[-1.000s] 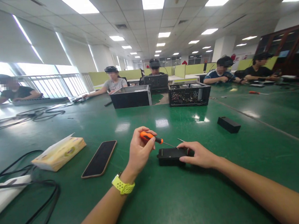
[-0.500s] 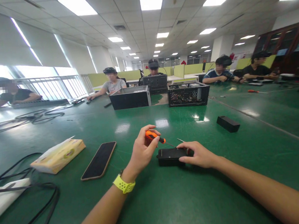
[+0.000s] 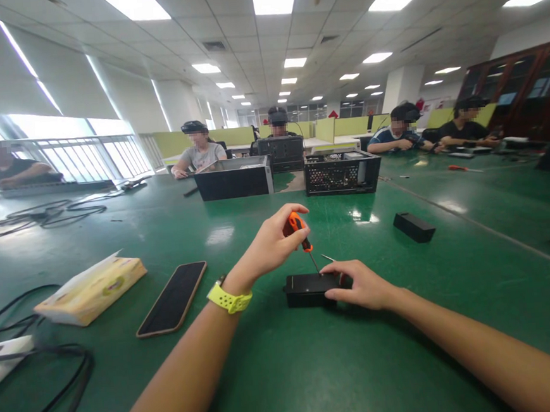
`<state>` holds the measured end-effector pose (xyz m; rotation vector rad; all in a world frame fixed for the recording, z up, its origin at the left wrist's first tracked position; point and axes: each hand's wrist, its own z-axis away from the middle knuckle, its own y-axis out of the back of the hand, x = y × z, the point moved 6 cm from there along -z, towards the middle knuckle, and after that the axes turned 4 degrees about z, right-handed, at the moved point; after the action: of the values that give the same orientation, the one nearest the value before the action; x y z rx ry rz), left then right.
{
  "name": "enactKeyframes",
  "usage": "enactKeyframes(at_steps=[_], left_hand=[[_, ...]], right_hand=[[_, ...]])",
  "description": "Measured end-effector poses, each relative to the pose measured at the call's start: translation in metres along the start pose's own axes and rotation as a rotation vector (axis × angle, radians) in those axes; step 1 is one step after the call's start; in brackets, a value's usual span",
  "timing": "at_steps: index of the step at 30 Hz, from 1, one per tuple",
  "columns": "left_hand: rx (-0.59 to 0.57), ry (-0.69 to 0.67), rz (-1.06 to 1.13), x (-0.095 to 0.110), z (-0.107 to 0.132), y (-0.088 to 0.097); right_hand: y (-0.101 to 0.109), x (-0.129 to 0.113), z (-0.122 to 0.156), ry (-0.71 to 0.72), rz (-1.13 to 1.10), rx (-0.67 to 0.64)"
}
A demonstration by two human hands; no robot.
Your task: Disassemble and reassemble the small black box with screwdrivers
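An orange-and-black screwdriver (image 3: 300,230) is gripped in my left hand (image 3: 277,237), its shaft pointing steeply down. The tip meets or nearly meets the top of a small black box (image 3: 305,290) lying on the green table. With thumb and fingers, my right hand (image 3: 357,283) holds the right end of this box. Just behind those fingers lies a thin metal rod (image 3: 327,258), its far part partly hidden by the hand. Farther right a second black block (image 3: 414,227) rests on the table.
Left of my arm lie a smartphone (image 3: 172,300), a yellow tissue pack (image 3: 91,293) and black cables (image 3: 75,393). Two computer cases (image 3: 235,180) stand ahead, with a third dark case (image 3: 280,155) behind. Several people sit around the table. Another screwdriver (image 3: 462,168) lies far right.
My left hand has risen and turned, bringing the screwdriver from a slant to nearly upright over the box. My right hand keeps its hold. The view has shifted slightly.
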<state>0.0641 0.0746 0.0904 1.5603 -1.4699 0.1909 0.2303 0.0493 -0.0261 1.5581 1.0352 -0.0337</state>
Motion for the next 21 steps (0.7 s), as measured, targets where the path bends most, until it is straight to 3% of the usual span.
enactKeyframes(at_steps=[21], left_hand=[[0.003, -0.071, -0.055, 0.017, 0.004, -0.01]], right_hand=[[0.0, -0.002, -0.001, 0.017, -0.005, 0.001]])
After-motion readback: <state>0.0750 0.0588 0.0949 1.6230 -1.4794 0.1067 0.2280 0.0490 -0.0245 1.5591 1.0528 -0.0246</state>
